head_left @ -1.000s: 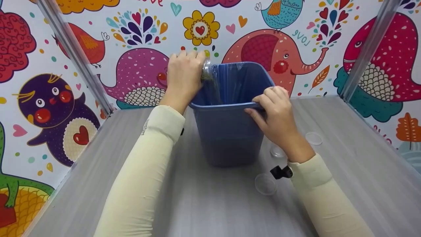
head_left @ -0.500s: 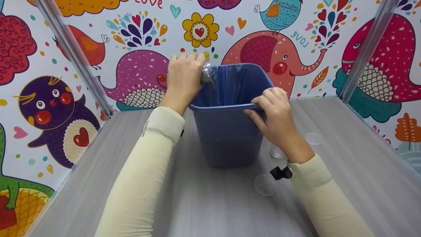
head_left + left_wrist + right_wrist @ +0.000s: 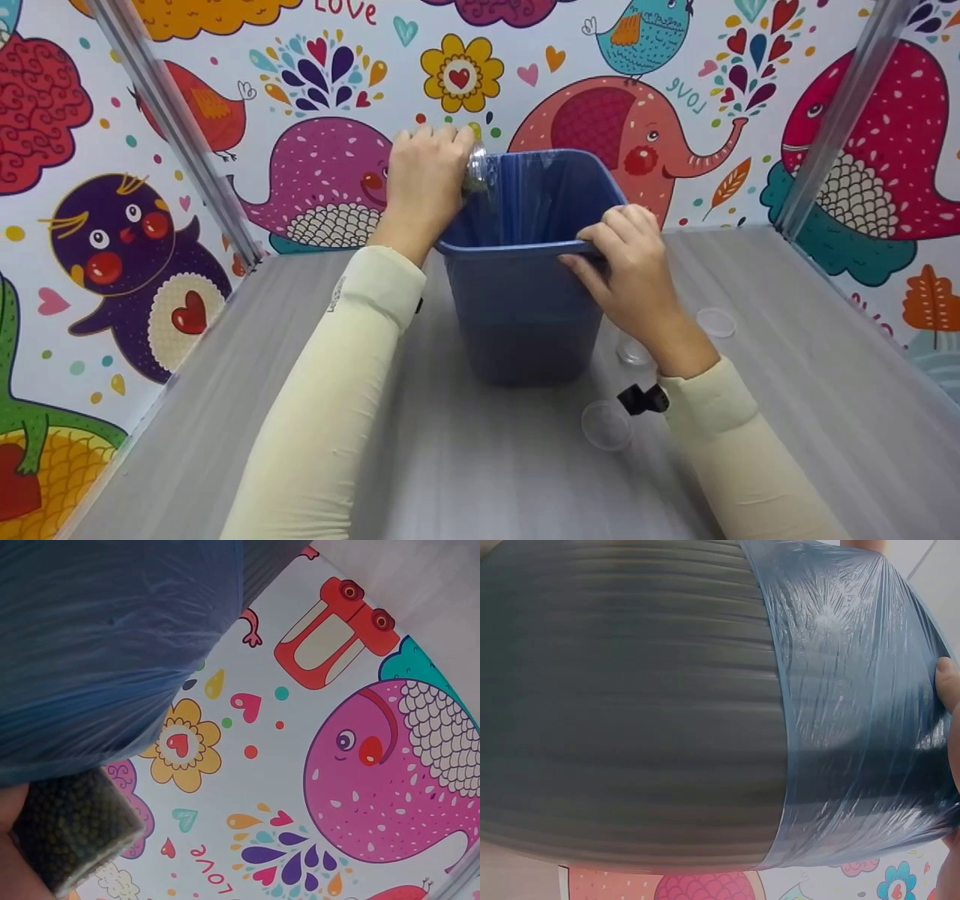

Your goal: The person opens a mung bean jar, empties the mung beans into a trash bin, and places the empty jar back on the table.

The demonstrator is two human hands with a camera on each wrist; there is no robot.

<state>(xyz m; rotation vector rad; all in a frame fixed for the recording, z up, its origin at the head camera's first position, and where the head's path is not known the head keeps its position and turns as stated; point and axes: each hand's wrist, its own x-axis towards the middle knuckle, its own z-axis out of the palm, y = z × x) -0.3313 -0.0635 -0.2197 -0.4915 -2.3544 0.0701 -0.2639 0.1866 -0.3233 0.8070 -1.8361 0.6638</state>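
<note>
— Where is the jar?

— The left hand (image 3: 424, 187) grips a small clear jar (image 3: 477, 169), tipped on its side at the far left corner of the blue bin (image 3: 517, 315), its mouth over the opening. The left wrist view shows small dark green grains inside it (image 3: 71, 829).

— And the other hand?

— The right hand (image 3: 626, 262) clasps the bin's near rim at its right end, fingers curled over the blue liner bag (image 3: 855, 690) (the thumb runs along the outside).

— Where does the bin stand?

— On the grey table (image 3: 787, 420), between the two hands. Right of it lie a clear lid (image 3: 716, 322), a small clear container (image 3: 632, 351) just by the right wrist, and nearer, another clear lid (image 3: 606, 425).
</note>
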